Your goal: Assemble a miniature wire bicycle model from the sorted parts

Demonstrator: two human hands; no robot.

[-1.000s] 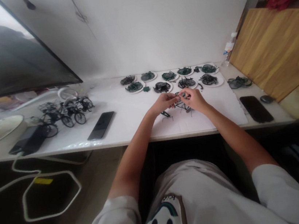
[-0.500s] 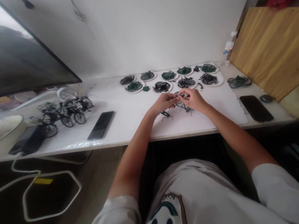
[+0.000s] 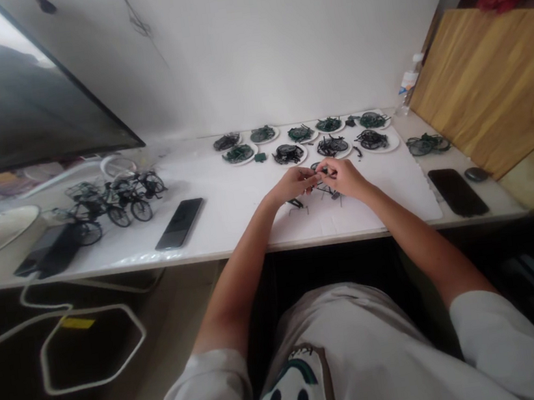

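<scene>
My left hand and my right hand meet over the white mat at the middle of the desk. Both are pinched on a small dark model bicycle frame held between them just above the mat. A small black part lies on the mat below my left hand. Behind the hands stand several white plates heaped with dark green and black parts.
Finished model bicycles stand at the left, beside a black remote and a power adapter. A phone and a heap of parts lie at the right, by a wooden board. A monitor leans at the far left.
Both hands stay together on the small frame; only the fingers shift slightly. The view has tipped a little.
</scene>
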